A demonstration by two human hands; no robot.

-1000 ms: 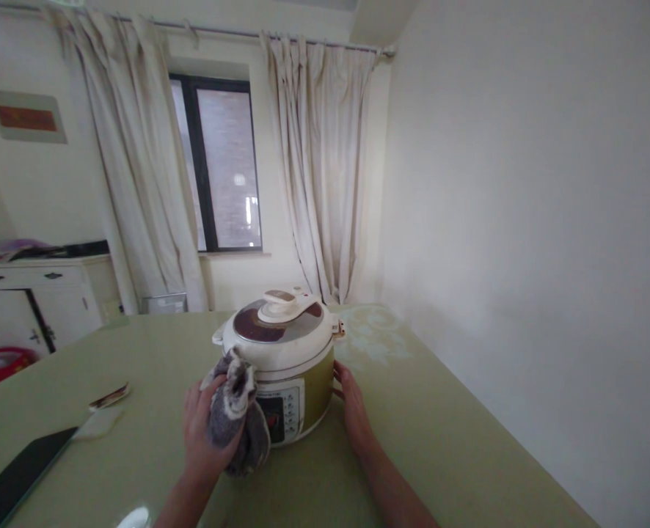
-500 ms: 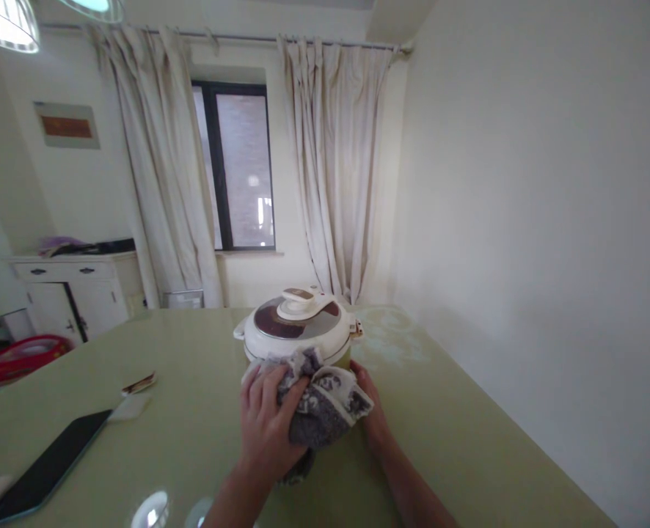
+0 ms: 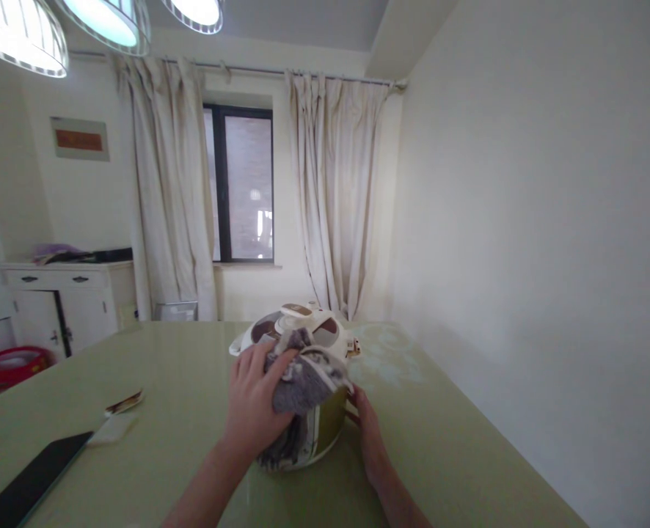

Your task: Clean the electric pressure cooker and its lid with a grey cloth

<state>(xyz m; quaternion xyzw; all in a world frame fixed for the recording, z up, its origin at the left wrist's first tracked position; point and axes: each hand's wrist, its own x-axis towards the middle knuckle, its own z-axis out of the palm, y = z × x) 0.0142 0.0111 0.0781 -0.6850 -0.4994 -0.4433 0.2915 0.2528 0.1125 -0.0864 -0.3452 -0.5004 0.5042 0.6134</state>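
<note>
A white and olive-green electric cooker (image 3: 333, 423) with a dark-panelled lid stands upright on the table. My left hand (image 3: 256, 400) is closed over a bunched grey and white patterned cloth (image 3: 303, 385), pressing it against the cooker's front and upper rim. Part of the cloth hangs down the cooker's front, covering much of its face. On the right side, my right hand (image 3: 370, 433) lies with its fingers stretched along the cooker's wall, touching it near the cloth's edge. Its fingertips are partly hidden.
The green glossy table (image 3: 182, 411) reaches to the right-hand wall. At left lie a dark flat tablet-like object (image 3: 33, 477), a pale piece (image 3: 113, 429) and a small brown packet (image 3: 124, 402). Lamps (image 3: 108, 22) hang at upper left. A red basin (image 3: 14, 370) stands beyond the table.
The cloth in my left hand has moved up onto the cooker's rim, exposing more of its lower front. My right hand stays at the cooker's side. The view has tilted upward.
</note>
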